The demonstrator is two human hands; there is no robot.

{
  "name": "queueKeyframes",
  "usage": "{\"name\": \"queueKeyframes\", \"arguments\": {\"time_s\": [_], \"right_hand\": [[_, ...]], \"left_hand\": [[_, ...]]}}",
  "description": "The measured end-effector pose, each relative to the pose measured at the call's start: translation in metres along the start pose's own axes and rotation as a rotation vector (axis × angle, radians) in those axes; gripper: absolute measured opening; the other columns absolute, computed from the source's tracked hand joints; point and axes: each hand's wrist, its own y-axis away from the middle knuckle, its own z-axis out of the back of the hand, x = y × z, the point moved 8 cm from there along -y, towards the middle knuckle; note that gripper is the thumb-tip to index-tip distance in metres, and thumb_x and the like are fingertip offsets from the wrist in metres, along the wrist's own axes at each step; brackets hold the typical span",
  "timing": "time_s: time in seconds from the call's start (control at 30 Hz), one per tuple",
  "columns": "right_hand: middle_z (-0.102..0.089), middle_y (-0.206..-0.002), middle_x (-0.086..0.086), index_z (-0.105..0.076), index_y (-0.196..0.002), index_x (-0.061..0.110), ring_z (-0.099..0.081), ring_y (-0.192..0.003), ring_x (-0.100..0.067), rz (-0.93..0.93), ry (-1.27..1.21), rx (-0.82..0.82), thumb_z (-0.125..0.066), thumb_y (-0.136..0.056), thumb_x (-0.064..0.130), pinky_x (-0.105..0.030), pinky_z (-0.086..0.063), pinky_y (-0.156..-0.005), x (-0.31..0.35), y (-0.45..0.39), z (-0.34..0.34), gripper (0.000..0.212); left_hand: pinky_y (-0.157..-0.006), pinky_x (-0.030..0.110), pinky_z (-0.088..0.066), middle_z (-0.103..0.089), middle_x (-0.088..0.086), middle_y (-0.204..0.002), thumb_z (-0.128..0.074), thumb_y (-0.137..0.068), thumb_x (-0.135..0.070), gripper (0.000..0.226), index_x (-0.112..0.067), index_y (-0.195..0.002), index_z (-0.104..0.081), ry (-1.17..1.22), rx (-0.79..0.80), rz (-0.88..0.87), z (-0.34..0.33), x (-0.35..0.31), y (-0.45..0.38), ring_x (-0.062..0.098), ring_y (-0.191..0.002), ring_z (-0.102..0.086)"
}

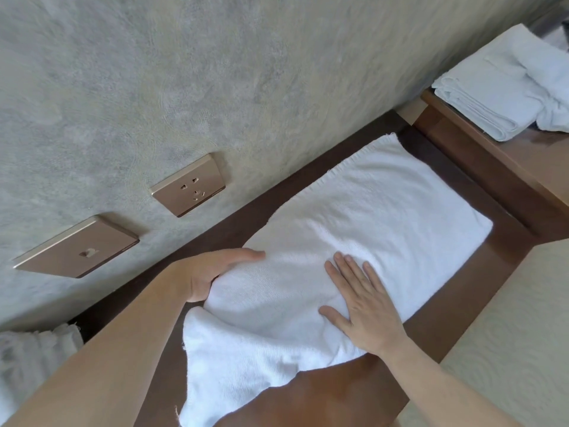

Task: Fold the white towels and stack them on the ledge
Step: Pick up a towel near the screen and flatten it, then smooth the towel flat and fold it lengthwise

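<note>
Both hands work the white towel (363, 223) lying on the dark ledge (505, 257): my left hand (204, 272) grips its folded edge, my right hand (361, 306) presses flat, fingers spread. I judge we're mid-fold; next, bring the hanging near end over, then stack it with the folded towels (492, 97).

The scene is lit by soft, even daylight, and only faint shadows are cast. Detail is washed out on the white towel (369, 217). A mild sheen is seen on the dark wooden ledge (323, 392). Straight lines are bent by the wide lens (most at the edges), and overall softness is noted.
</note>
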Motion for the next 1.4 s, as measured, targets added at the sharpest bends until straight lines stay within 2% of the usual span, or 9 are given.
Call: {"name": "queueKeyframes", "arguments": {"time_s": [0.37, 0.5, 0.57, 0.7, 0.83, 0.97, 1.1, 1.23, 1.4], "right_hand": [[-0.005, -0.17, -0.002, -0.012, -0.162, 0.019, -0.008, -0.156, -0.018, 0.027, -0.006, -0.025, -0.023, -0.1, 0.069, -0.048, -0.019, -0.121, -0.001, 0.001, -0.001, 0.08], [-0.005, -0.17, -0.002, -0.012, -0.162, 0.019, -0.007, -0.156, -0.018, 0.041, -0.005, -0.023, -0.023, -0.1, 0.069, -0.049, -0.019, -0.121, -0.001, 0.001, -0.002, 0.08], [-0.005, -0.17, -0.002, -0.012, -0.162, 0.019, -0.007, -0.156, -0.019, 0.048, 0.001, -0.012, -0.023, -0.1, 0.068, -0.049, -0.018, -0.121, -0.001, 0.002, -0.002, 0.08], [-0.013, -0.169, 0.001, -0.025, -0.16, 0.019, -0.009, -0.156, -0.015, 0.021, -0.053, -0.035, -0.029, -0.1, 0.062, -0.047, -0.015, -0.124, 0.0, 0.0, 0.004, 0.074], [-0.019, -0.167, 0.0, -0.032, -0.155, 0.023, -0.001, -0.155, -0.011, -0.119, -0.255, -0.078, -0.019, -0.099, 0.064, -0.043, 0.002, -0.126, 0.017, -0.005, 0.009, 0.07], [-0.021, -0.166, -0.004, -0.029, -0.155, 0.024, -0.005, -0.156, -0.018, 0.019, -0.297, -0.084, -0.022, -0.102, 0.06, -0.05, -0.003, -0.126, 0.089, -0.009, 0.015, 0.064], [-0.018, -0.168, 0.002, -0.025, -0.157, 0.027, -0.007, -0.156, -0.015, 0.282, -0.425, -0.002, -0.027, -0.106, 0.057, -0.038, -0.002, -0.126, 0.171, -0.005, 0.012, 0.058], [-0.014, -0.168, 0.005, -0.018, -0.16, 0.029, 0.002, -0.155, -0.01, 0.403, -0.309, 0.148, -0.019, -0.105, 0.06, -0.039, -0.001, -0.126, 0.195, 0.008, -0.006, 0.063], [-0.012, -0.167, 0.012, -0.023, -0.159, 0.028, 0.008, -0.152, 0.001, 0.426, -0.352, 0.206, -0.026, -0.105, 0.056, -0.032, 0.003, -0.125, 0.181, 0.017, -0.008, 0.061]], "left_hand": [[-0.072, 0.032, -0.06, -0.076, 0.008, -0.111, -0.085, -0.057, -0.057, 0.051, -0.03, -0.101, -0.08, -0.132, -0.02, -0.062, 0.014, 0.004, 0.007, 0.026, -0.099, -0.074], [-0.075, 0.031, -0.054, -0.077, 0.004, -0.093, -0.076, -0.056, -0.067, 0.059, -0.016, -0.088, -0.078, -0.366, -0.187, -0.152, 0.038, -0.006, 0.021, 0.026, -0.085, -0.074], [-0.071, 0.027, -0.043, -0.063, 0.001, -0.073, -0.071, -0.052, -0.075, 0.069, -0.01, -0.071, -0.06, -0.544, -0.324, -0.208, 0.056, -0.012, 0.031, 0.026, -0.07, -0.059], [-0.085, 0.023, -0.052, -0.073, -0.015, -0.102, -0.082, -0.046, -0.076, 0.07, -0.037, -0.103, -0.07, -0.507, -0.334, -0.241, 0.073, -0.001, 0.045, 0.006, -0.097, -0.069], [-0.086, 0.028, -0.055, -0.074, -0.022, -0.101, -0.086, -0.049, -0.073, 0.059, -0.049, -0.101, -0.068, -0.576, -0.28, -0.281, 0.067, 0.012, 0.047, -0.001, -0.092, -0.07], [-0.074, 0.022, -0.049, -0.069, -0.03, -0.088, -0.067, -0.033, -0.097, 0.073, -0.055, -0.093, -0.062, -0.849, -0.434, -0.182, 0.077, 0.022, 0.052, -0.004, -0.082, -0.065], [-0.068, 0.03, -0.044, -0.061, -0.014, -0.093, -0.05, -0.047, -0.101, 0.085, -0.042, -0.108, -0.048, -1.105, -0.865, -0.16, 0.09, 0.025, 0.065, 0.011, -0.086, -0.059], [-0.064, 0.027, -0.043, -0.055, -0.013, -0.087, -0.061, -0.062, -0.086, 0.071, -0.039, -0.113, -0.046, -0.87, -0.931, -0.263, 0.088, 0.043, 0.078, 0.006, -0.078, -0.054], [-0.055, 0.018, -0.037, -0.061, -0.021, -0.066, -0.077, -0.054, -0.078, 0.041, -0.045, -0.072, -0.061, -0.656, -0.768, -0.262, 0.091, 0.069, 0.095, 0.001, -0.066, -0.058]]}}
